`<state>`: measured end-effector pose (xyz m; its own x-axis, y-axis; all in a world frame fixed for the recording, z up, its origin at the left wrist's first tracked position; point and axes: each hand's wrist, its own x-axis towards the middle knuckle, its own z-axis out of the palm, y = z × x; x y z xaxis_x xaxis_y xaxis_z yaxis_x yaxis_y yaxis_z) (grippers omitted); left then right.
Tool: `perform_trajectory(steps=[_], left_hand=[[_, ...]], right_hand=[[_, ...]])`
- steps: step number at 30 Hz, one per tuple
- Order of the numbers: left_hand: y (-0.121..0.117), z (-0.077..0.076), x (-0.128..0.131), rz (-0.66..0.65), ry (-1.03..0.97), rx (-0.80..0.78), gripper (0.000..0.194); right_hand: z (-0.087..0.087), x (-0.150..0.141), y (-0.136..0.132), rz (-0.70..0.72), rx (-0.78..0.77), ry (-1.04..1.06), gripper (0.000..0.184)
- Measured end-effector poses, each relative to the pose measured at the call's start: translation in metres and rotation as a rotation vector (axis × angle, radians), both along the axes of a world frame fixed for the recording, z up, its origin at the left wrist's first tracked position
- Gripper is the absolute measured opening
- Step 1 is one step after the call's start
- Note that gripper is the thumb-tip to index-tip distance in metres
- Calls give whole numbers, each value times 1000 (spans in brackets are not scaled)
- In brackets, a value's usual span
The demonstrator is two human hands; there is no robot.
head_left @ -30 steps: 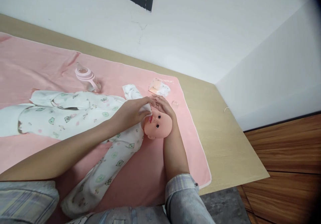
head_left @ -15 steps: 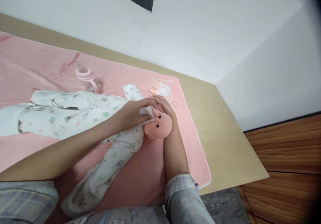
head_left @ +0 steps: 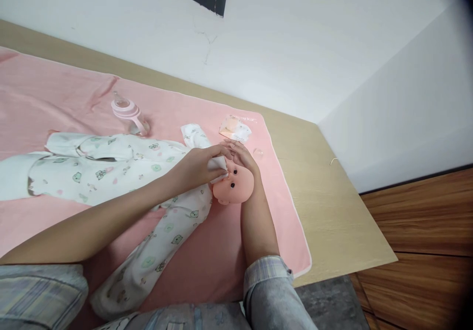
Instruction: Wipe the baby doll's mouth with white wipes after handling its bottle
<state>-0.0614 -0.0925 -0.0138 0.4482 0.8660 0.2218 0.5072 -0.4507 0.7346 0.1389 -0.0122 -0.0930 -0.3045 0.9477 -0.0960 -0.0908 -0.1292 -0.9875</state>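
Observation:
A baby doll (head_left: pixel 242 184) lies on its back, dressed in a white printed outfit (head_left: pixel 121 172). My left hand (head_left: pixel 195 167) pinches a folded white wipe (head_left: pixel 217 166) between thumb and fingers, pressing it near the doll's mouth. Around the far side of the doll's head, my right hand (head_left: pixel 240 153) cups the cheek, its forearm running past the crown. The fingertips of both hands come close together above the far cheek. The doll's mouth and chin are hidden behind the wipe and my left hand.
A pink blanket (head_left: pixel 269 212) covers much of the wooden tabletop (head_left: pixel 318 197). Beyond the doll lies a pink-lidded baby bottle (head_left: pixel 129 115). A small wipe packet (head_left: pixel 235 128) and a clear round cap (head_left: pixel 258 152) rest past my right hand. A white wall (head_left: pixel 281 49) borders the far edge.
My left hand and the wipe have shifted very slightly toward the right along the doll's face. My right hand and the doll have stayed put.

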Motion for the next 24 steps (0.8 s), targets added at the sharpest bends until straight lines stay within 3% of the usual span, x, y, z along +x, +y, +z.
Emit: perform_trajectory(steps=[8,17,20,24], left_hand=[[5,-4,1,8,1,45,26],[17,10,-20,41,64,103,34],[24,15,-32,86,114,141,38],[28,20,-39,117,124,173,38]], right_hand=[[-2,1,0,-28,-8,111,55],[-1,6,3,46,0,186,39],[21,16,-4,135,92,152,36],[71,20,-24,403,255,-97,33]])
